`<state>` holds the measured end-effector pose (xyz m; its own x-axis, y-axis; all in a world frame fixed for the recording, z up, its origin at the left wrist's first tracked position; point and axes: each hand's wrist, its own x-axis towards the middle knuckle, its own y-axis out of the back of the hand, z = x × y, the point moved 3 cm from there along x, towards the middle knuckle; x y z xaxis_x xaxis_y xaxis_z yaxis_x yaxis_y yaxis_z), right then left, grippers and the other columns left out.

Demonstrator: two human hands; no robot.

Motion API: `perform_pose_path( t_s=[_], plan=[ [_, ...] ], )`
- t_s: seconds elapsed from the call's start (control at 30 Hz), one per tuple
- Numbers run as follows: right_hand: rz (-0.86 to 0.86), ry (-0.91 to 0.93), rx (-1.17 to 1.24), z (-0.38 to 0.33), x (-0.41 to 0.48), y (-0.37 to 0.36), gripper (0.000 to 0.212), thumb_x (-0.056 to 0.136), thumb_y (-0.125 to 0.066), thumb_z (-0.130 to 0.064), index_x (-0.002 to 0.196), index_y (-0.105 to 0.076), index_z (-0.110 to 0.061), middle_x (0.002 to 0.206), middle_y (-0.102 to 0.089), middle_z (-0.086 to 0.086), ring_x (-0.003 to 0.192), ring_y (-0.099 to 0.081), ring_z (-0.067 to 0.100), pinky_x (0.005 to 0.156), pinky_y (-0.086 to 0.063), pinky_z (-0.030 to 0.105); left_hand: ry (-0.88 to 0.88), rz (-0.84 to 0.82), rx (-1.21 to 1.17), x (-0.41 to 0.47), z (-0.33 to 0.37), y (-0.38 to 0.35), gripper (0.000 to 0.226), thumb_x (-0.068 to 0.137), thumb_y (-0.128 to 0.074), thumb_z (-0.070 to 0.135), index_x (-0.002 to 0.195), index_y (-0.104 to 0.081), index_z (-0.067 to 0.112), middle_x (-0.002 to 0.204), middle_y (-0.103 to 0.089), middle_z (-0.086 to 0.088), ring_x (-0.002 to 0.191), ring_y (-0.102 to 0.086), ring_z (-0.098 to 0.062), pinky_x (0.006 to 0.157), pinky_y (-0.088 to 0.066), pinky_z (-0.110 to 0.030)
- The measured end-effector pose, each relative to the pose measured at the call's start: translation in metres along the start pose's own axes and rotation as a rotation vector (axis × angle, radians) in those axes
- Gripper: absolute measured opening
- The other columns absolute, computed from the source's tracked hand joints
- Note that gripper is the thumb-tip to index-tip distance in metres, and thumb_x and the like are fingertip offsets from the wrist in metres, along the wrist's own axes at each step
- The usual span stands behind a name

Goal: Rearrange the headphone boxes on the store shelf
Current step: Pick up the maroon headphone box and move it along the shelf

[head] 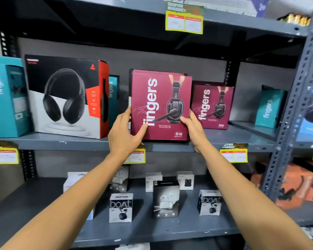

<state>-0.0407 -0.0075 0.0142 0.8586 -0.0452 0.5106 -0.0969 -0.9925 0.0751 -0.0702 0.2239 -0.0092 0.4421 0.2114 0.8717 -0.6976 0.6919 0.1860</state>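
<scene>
We hold a maroon box [161, 105] upright at the front edge of the middle shelf [79, 142], its printed face toward us and its lower edge at shelf level. Our left hand [124, 134] grips its lower left corner, thumb on the front and fingers wrapped round the side; our right hand [194, 130] grips the lower right edge the same way. Another maroon panel shows just behind the box's top and left edges, so a like box seems to stand right behind it. Further back to the right stands a second maroon box [212, 106], apart from the one we hold. To the left sits a black box [67, 96] with a red side, and a teal box [113, 100] peeks out behind it. A larger teal box [5, 100] is at the far left, another teal one [269, 109] at the right. On the lower shelf [152, 230] small earbud boxes [121, 207] stand scattered. Yellow price tags [184, 20] hang from the shelf edges.
</scene>
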Motion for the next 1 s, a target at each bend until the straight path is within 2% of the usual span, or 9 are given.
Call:
perform_pose_path(
  t_s=[0.1,0.2,0.23,0.33,0.5,0.67,0.8,0.93,1.0],
  plan=[
    [0.046,0.002,-0.084,-0.001,-0.007,0.034,0.064,0.096,-0.050,-0.034,0.152,-0.021,-0.025,0.154,-0.036,-0.004,0.138,-0.039,0.015,0.114,-0.034,0.039,0.000,-0.059,-0.047,-0.005,0.027,-0.029,0.071,0.083,-0.066,0.046,0.143,-0.041,0.020,0.128,-0.061,0.001,0.115,-0.058,-0.017,0.090,-0.050,-0.035],
    [0.117,0.050,-0.227,-0.003,-0.008,0.079,0.070,0.097,-0.046,-0.045,0.154,-0.011,-0.026,0.153,-0.022,-0.016,0.137,-0.021,0.000,0.111,-0.016,0.022,0.001,-0.120,-0.173,-0.008,0.065,-0.072,0.068,0.085,-0.067,0.039,0.143,-0.039,0.017,0.131,-0.059,-0.001,0.117,-0.057,-0.020,0.096,-0.048,-0.039],
    [0.142,0.057,-0.242,-0.004,-0.007,0.094,0.071,0.095,-0.046,-0.049,0.154,-0.012,-0.028,0.155,-0.023,-0.015,0.137,-0.022,0.000,0.111,-0.016,0.021,0.003,-0.131,-0.196,-0.009,0.078,-0.088,0.069,0.085,-0.067,0.037,0.143,-0.038,0.014,0.132,-0.058,-0.003,0.119,-0.055,-0.021,0.098,-0.046,-0.038],
    [0.203,0.090,-0.305,-0.002,0.001,0.141,0.084,0.080,-0.048,-0.069,0.151,-0.019,-0.034,0.155,-0.035,-0.008,0.139,-0.035,0.011,0.117,-0.029,0.039,0.052,-0.167,-0.258,-0.008,0.112,-0.131,0.065,0.086,-0.068,0.028,0.140,-0.037,0.008,0.133,-0.055,-0.008,0.121,-0.052,-0.023,0.100,-0.042,-0.033],
    [0.192,0.082,-0.326,0.013,0.024,0.202,0.086,0.075,-0.050,-0.075,0.148,-0.020,-0.040,0.151,-0.041,-0.004,0.135,-0.043,0.015,0.111,-0.038,0.046,0.113,-0.245,-0.263,-0.004,0.145,-0.186,0.063,0.087,-0.069,0.022,0.137,-0.036,0.003,0.131,-0.054,-0.013,0.119,-0.052,-0.029,0.095,-0.040,-0.032],
    [0.133,-0.005,-0.348,0.036,0.027,0.223,0.068,0.091,-0.049,-0.053,0.150,-0.020,-0.036,0.147,-0.046,0.001,0.126,-0.051,0.019,0.107,-0.043,0.046,0.114,-0.331,-0.202,-0.011,0.146,-0.213,0.057,0.081,-0.076,0.023,0.122,-0.040,0.007,0.123,-0.057,-0.012,0.113,-0.057,-0.027,0.092,-0.048,-0.035],
    [0.091,-0.034,-0.312,0.045,0.035,0.229,0.067,0.095,-0.050,-0.046,0.151,-0.019,-0.030,0.142,-0.049,0.002,0.120,-0.056,0.019,0.102,-0.047,0.040,0.117,-0.306,-0.180,-0.010,0.143,-0.215,0.055,0.077,-0.080,0.025,0.114,-0.041,0.011,0.117,-0.058,-0.009,0.105,-0.058,-0.023,0.088,-0.051,-0.036],
    [0.088,-0.056,-0.227,0.051,0.035,0.233,0.060,0.093,-0.057,-0.038,0.145,-0.032,-0.020,0.131,-0.057,0.001,0.112,-0.060,0.014,0.094,-0.051,0.033,0.112,-0.288,-0.174,-0.010,0.139,-0.216,0.055,0.074,-0.080,0.027,0.111,-0.043,0.010,0.111,-0.057,-0.008,0.092,-0.051,-0.014,0.077,-0.044,-0.026],
    [0.204,-0.027,-0.179,0.050,0.029,0.234,0.058,0.087,-0.066,-0.037,0.133,-0.040,-0.014,0.120,-0.058,0.001,0.104,-0.059,0.010,0.090,-0.051,0.031,0.104,-0.263,-0.182,-0.012,0.140,-0.214,0.051,0.073,-0.080,0.026,0.106,-0.044,0.010,0.105,-0.056,-0.008,0.088,-0.049,-0.015,0.072,-0.039,-0.022]
  ],
)
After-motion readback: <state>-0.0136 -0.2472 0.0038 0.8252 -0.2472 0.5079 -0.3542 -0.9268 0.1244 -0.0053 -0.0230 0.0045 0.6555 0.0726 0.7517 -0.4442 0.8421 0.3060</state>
